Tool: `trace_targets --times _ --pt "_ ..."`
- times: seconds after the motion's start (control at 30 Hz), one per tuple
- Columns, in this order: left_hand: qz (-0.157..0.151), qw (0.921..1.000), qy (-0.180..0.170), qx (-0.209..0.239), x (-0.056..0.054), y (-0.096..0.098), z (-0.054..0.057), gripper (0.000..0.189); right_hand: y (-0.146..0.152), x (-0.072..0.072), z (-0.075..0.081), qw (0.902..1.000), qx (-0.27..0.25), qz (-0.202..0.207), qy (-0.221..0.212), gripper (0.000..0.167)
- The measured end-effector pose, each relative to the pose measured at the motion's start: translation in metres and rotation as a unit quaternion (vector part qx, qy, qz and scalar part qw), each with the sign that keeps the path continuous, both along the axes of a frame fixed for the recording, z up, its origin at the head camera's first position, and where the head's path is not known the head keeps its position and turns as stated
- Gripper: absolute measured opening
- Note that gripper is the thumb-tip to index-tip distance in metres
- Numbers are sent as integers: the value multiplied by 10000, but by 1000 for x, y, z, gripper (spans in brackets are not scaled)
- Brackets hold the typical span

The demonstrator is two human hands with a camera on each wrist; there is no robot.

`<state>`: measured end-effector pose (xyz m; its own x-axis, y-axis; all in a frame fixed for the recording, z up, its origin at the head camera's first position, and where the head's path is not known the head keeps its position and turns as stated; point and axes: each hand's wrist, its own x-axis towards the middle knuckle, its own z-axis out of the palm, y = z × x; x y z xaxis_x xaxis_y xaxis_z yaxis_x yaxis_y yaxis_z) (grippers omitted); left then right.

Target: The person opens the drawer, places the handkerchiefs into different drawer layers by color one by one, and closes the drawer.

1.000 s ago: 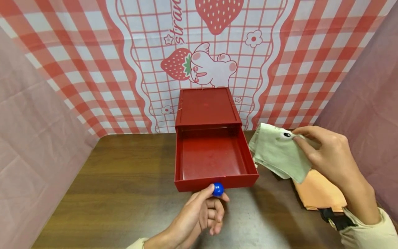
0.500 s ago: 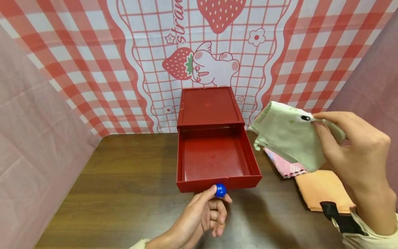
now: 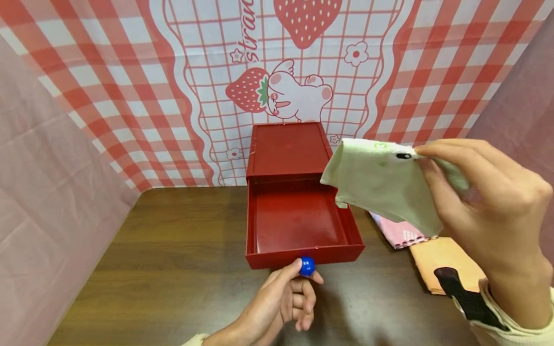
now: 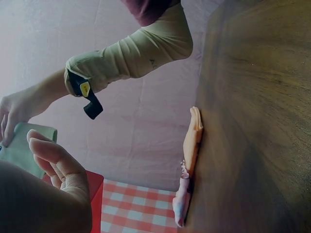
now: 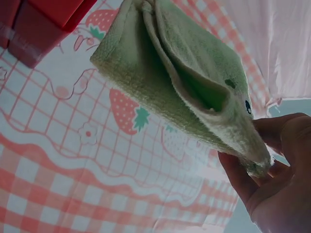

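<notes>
My right hand [image 3: 489,192] pinches a folded pale green towel [image 3: 381,185] by one edge, holding it up beside the drawer. In the right wrist view the towel [image 5: 184,82] hangs in folded layers, with thumb and fingers on either side of its corner. A red drawer [image 3: 298,221] stands pulled out of its red box [image 3: 287,149], with nothing inside the part that shows. The towel overlaps the drawer's right rear corner in the head view. My left hand [image 3: 277,302] pinches the round blue knob [image 3: 307,265] on the drawer's front.
A folded pink cloth [image 3: 396,230] and a folded orange cloth [image 3: 446,262] lie on the wooden table [image 3: 173,250] right of the drawer. A checked strawberry-print curtain [image 3: 207,96] hangs behind the box. Pinkish drapes [image 3: 52,168] close off the sides.
My right hand has lifted the green towel up from beside the drawer, first rightward, then left toward the drawer. The pink cloth has come into view. My left hand stays on the knob.
</notes>
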<state>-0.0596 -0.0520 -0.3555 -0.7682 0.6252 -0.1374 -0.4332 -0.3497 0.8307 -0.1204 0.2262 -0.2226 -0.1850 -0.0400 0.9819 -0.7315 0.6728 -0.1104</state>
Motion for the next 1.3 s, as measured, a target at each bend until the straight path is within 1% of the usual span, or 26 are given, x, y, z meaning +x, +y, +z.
trace_targets --times 0.13,0.3,0.37,0.6,0.73,0.83,0.93,1.03,1.17,1.3 --pt "11 10000 4 9 0 -1 0 50 -7 -5 0 9996 -6 290 57 10" --pt "65 10000 -12 -24 0 0 -1 51 -23 -7 2 9978 186 639 -14 12" --pt "84 10000 -40 -30 0 0 -1 51 -31 -6 5 9964 302 786 -77 13" --pt "91 9999 -95 -53 0 -1 -2 51 -66 2 13 9911 764 1047 -308 10" --pt "102 9999 -101 -70 0 -1 -2 52 -79 0 15 9843 851 1436 -574 12" --pt "91 9999 -107 -63 0 -1 -1 52 -84 -5 12 9769 818 1812 -784 13" --pt "69 9999 -110 -48 -1 -1 -1 52 -87 -12 6 9704 870 2053 -927 11" --pt "66 9999 -129 -35 -1 -2 -1 53 -88 -18 0 9659 983 2161 -1029 10" --pt "61 9999 -135 -16 -2 -2 -1 53 -90 -25 -12 9599 1092 2259 -1251 19" --pt "33 9999 -97 4 -2 -2 -1 51 -89 -35 -26 9540 1061 2358 -1520 24"
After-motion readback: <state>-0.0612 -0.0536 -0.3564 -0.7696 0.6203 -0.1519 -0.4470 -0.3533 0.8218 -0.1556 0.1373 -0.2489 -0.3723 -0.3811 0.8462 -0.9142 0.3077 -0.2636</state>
